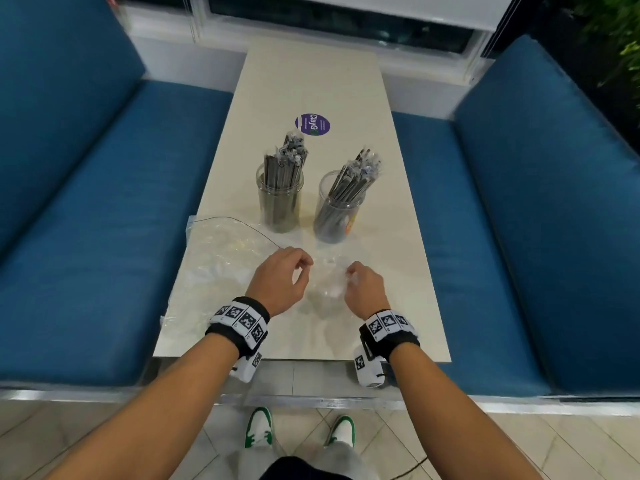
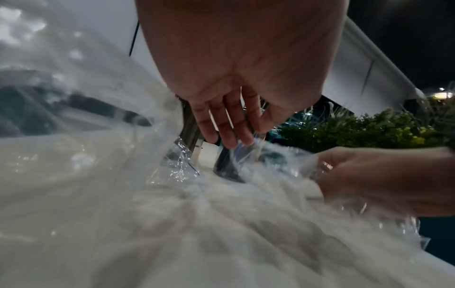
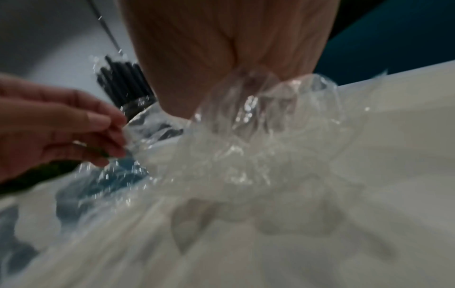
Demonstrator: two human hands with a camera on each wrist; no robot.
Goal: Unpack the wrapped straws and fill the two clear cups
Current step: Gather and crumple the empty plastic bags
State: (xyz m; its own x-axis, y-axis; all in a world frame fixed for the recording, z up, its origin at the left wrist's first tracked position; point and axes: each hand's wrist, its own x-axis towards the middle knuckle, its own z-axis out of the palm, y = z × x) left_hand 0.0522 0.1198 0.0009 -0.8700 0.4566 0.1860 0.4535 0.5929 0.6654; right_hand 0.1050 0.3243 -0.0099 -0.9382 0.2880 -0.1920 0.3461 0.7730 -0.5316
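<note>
Two clear cups stand mid-table, the left cup (image 1: 280, 202) and the right cup (image 1: 337, 216), each packed with dark wrapped straws (image 1: 356, 174). Nearer the front edge, a crumpled clear plastic wrap (image 1: 327, 282) lies between my hands. My right hand (image 1: 349, 275) grips a bunch of that wrap (image 3: 246, 109) against its palm. My left hand (image 1: 304, 268) hovers beside it with loose, spread fingers (image 2: 229, 132) whose tips touch the plastic's edge and hold nothing. The wrist views are blurred.
A flattened clear plastic bag (image 1: 221, 251) with a thin dark line along its edge covers the table's (image 1: 398, 306) left front part. A purple round sticker (image 1: 312, 124) lies beyond the cups. Blue cushioned benches (image 1: 104, 220) flank the table on both sides.
</note>
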